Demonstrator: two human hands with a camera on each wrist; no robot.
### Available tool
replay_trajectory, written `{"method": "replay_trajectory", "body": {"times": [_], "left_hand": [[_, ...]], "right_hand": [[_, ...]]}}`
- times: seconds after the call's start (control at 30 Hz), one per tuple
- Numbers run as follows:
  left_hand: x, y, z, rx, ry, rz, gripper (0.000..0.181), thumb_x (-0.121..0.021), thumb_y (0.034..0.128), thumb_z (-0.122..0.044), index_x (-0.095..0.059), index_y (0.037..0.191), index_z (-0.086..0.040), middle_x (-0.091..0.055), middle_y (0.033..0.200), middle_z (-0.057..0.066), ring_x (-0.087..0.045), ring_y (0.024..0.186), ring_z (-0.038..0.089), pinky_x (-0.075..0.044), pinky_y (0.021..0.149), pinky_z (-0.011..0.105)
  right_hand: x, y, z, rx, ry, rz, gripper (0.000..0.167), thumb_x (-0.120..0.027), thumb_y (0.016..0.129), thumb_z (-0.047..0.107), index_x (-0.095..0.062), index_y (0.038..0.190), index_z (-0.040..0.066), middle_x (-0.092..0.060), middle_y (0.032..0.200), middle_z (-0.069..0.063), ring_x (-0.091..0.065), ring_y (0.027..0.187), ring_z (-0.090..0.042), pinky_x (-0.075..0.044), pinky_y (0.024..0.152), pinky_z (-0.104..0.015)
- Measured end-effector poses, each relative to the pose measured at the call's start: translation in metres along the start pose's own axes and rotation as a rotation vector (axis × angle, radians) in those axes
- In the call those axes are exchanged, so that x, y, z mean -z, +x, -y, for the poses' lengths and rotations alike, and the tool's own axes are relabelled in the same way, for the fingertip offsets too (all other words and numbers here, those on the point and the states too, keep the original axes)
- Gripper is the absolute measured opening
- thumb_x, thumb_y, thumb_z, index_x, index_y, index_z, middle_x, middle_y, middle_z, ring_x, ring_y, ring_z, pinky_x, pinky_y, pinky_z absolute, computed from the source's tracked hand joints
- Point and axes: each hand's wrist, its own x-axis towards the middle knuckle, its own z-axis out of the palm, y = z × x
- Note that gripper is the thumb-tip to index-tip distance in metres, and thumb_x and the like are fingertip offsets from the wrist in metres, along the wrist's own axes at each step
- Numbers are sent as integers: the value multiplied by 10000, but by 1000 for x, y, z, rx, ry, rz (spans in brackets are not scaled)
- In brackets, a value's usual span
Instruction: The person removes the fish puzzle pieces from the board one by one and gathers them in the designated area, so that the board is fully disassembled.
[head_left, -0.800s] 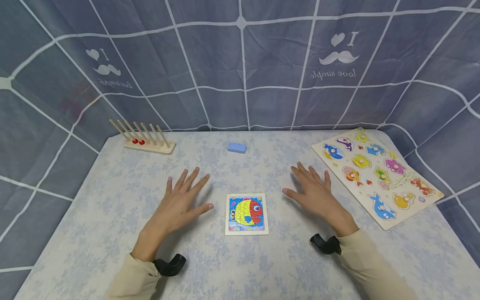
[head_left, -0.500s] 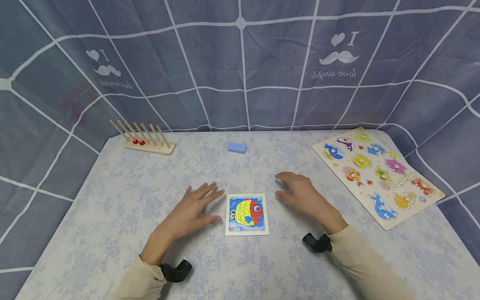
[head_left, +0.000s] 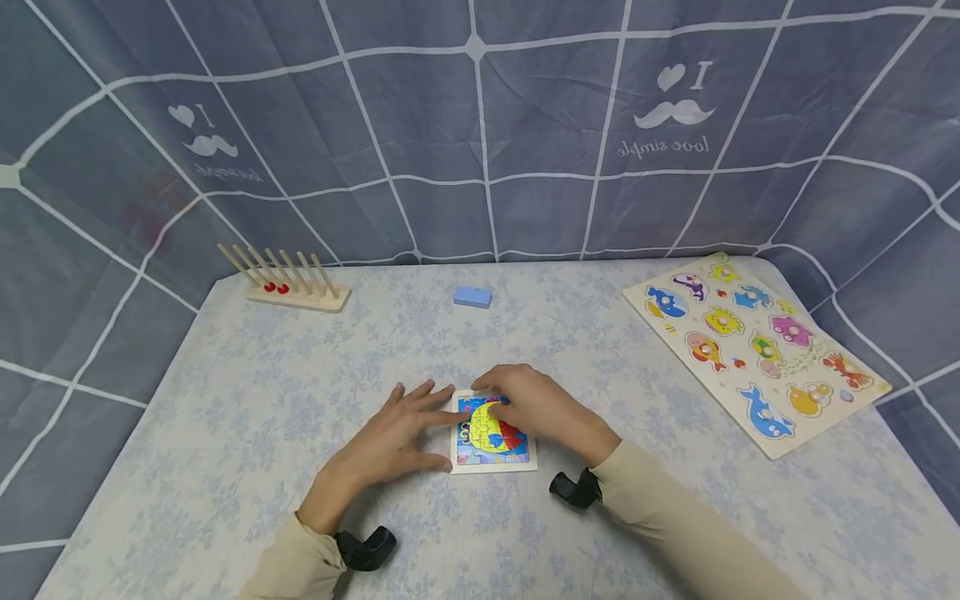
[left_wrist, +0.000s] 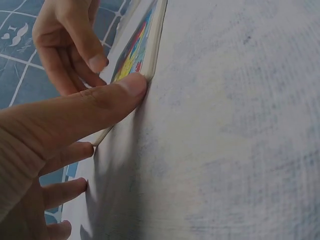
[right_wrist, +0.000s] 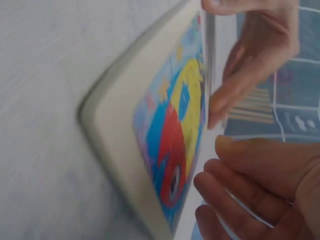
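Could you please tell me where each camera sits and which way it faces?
Head: worn on the head, facing forward and down at the fish puzzle; left hand, right hand and sleeves show.
Left wrist: worn there, facing the puzzle's edge; both hands partly show.
Right wrist: worn there, facing across the puzzle toward the left hand; both hands partly show.
Wrist views share the puzzle and both hands.

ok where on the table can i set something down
The tabletop is bare between the peg rack and the left grip, and between the blue block and the animal board. It's crowded at the fish puzzle, where the left grip touches the edge and the right grip is over it.
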Motion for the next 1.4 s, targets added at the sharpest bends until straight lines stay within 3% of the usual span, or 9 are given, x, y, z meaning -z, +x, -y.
{"method": "replay_trajectory", "body": {"times": [0.27, 0.67, 1.0, 1.4], "left_hand": [[1, -1, -4, -15, 26, 30, 650, -834, 745, -413, -631, 1347, -278, -369, 1544, 151, -249, 1424, 467, -147, 1059, 745], [3, -1, -7, -19, 58, 41, 607, -830, 736, -441, -670, 1300, -285, -336, 1558, 162, -236, 1423, 483, -194, 1048, 741], [5, 0, -7, -5, 46, 70, 614, -820, 754, -435, -649, 1325, -287, -275, 1597, 99, -206, 1430, 487, -203, 1062, 722], [5, 2, -9, 33, 36, 112, 611, -832, 756, -419, -649, 1325, -292, -263, 1603, 84, -183, 1438, 485, -183, 1059, 734]], "right_hand": [[-11, 11, 6, 63, -62, 31, 350, -711, 893, 102, -672, 1241, 95, -636, 1168, -6, -601, 1011, -160, -509, 871, -347], [-10, 18, 11, 57, -97, 59, 309, -701, 864, 10, -665, 1168, 53, -626, 1075, -43, -579, 976, -180, -503, 893, -336], [-8, 22, 19, 49, -141, 98, 296, -690, 868, -6, -667, 1159, 47, -626, 1117, -48, -585, 995, -176, -505, 904, -338], [-7, 24, 17, 32, -71, 144, 345, -689, 862, -44, -645, 1192, 44, -600, 1125, -58, -570, 1037, -205, -492, 902, -343]]}}
